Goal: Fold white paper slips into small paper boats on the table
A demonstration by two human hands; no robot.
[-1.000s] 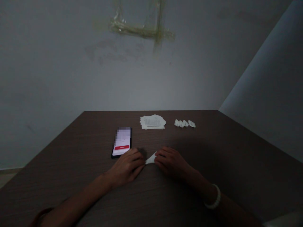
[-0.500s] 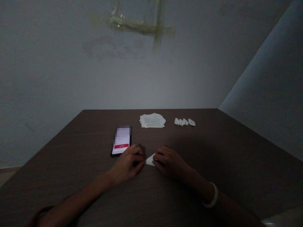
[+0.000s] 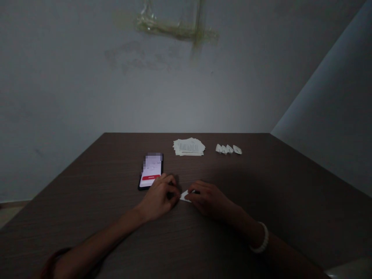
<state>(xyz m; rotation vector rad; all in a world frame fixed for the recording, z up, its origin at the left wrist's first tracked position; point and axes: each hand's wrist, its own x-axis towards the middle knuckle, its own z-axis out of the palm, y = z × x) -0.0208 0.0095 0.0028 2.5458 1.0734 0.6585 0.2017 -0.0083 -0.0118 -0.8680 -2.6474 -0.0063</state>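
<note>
A small folded piece of white paper [image 3: 185, 196] lies between my two hands over the near middle of the table. My left hand [image 3: 161, 195] pinches its pointed left end between thumb and fingertips. From the other side my right hand [image 3: 209, 198] grips the paper with thumb and forefinger, hiding its right part. Just behind my left hand a phone [image 3: 151, 170] rests on the table with its screen lit. A pale beaded bracelet [image 3: 264, 238] circles my right wrist.
Toward the back of the brown table [image 3: 116, 162] lies a loose stack of printed paper sheets [image 3: 188, 147]. Several small folded white paper pieces [image 3: 229, 149] sit in a row to its right. A grey wall [image 3: 186, 97] rises behind the table's far edge.
The visible part of the paper looks shorter, and my right finger and thumb have shifted on it. The view has moved slightly, so everything sits a little farther right.
</note>
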